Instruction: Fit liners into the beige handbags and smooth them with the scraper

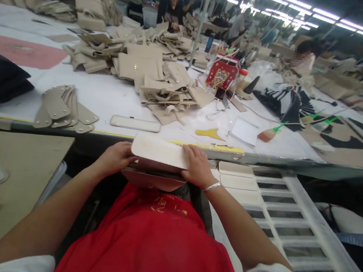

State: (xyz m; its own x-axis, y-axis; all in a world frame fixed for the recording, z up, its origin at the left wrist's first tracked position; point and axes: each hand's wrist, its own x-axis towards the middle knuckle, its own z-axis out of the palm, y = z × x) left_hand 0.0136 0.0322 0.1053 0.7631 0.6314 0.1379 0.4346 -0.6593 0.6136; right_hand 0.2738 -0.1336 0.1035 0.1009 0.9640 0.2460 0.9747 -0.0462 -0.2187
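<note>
Between my two hands is a beige bag piece [155, 181] with a pale flap [161, 152] folded over its top, held close to my red apron. My left hand [117, 156] grips its left edge, fingers bent around the side. The right hand [198, 167], with a bracelet at the wrist, grips the right edge with its fingers over the flap. Just beyond, on the table, lies a flat beige strip [135, 123] with rounded ends. A fanned stack of beige pieces [66, 109] with metal rivets is to its left.
A heap of beige bag parts [144, 64] covers the table's middle. Right of it are a red box [222, 73], a white pad [244, 131] and a glue bottle [268, 134]. A white slatted rack [293, 226] stands at my right, a board [15, 150] at my left. Co-workers sit farther back.
</note>
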